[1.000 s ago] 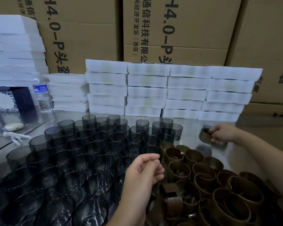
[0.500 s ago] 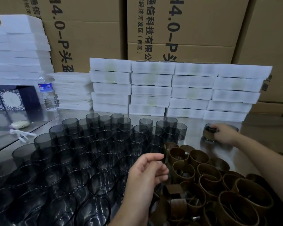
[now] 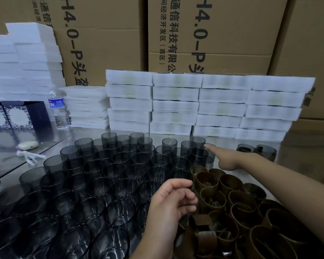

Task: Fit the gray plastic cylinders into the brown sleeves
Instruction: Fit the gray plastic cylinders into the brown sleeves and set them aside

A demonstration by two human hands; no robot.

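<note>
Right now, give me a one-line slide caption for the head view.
Right hand reaches toward the gray cylinders; left hand hovers empty beside the brown sleeves.

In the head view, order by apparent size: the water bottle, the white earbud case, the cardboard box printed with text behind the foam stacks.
1. Cardboard box
2. Water bottle
3. Earbud case, though nearer the camera
</note>
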